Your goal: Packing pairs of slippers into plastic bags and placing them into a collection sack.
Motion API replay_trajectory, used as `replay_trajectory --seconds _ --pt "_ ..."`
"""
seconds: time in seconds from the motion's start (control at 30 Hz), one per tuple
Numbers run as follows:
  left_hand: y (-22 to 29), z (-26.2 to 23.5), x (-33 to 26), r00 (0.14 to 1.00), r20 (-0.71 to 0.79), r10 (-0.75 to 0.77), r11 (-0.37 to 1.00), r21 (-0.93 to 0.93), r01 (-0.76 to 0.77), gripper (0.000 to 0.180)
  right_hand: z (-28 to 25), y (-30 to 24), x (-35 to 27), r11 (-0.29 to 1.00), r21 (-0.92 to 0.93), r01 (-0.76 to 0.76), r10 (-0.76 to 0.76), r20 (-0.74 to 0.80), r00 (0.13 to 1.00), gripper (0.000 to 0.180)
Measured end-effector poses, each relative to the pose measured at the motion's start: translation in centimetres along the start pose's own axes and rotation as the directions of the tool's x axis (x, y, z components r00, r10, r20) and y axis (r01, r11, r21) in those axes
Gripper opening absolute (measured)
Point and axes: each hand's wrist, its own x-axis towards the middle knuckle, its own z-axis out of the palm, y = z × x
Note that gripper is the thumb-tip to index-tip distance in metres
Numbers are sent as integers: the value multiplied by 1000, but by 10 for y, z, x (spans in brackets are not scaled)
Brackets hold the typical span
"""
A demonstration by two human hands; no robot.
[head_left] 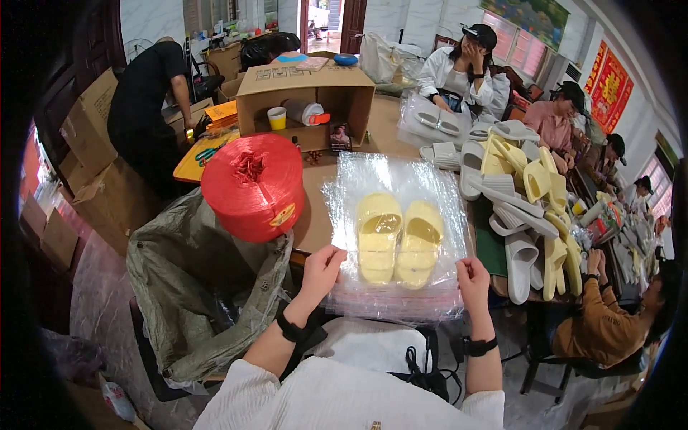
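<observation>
A pair of pale yellow slippers (398, 236) lies side by side on a stack of clear plastic bags (394, 183) spread on the brown table (383, 129). My left hand (322, 270) rests on the near left corner of the bags, fingers bent onto the plastic. My right hand (474, 278) pinches the near right edge of the bags. Both hands sit just short of the slippers' heels and touch only the plastic.
A big red spool of plastic twine (252, 185) stands left of the bags, above a grey-green sack (193, 287). An open cardboard box (304, 97) sits behind. A heap of yellow and white slippers (519, 208) lies to the right. Several people sit around the table.
</observation>
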Motion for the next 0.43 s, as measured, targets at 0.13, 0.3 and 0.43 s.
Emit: replay_trajectory --seconds 0.13,0.3,0.43 --pt "-16 4 18 1000 -9 5 996 87 -4 23 15 -24 7 939 -342 37 -41 -6 999 15" --pt "-25 10 23 997 -52 -51 995 80 55 27 40 -61 -6 571 -623 534 -676 12 737 38" --pt "-35 12 26 996 -88 -9 984 179 25 29 60 -71 -12 560 -451 695 -624 322 712 40"
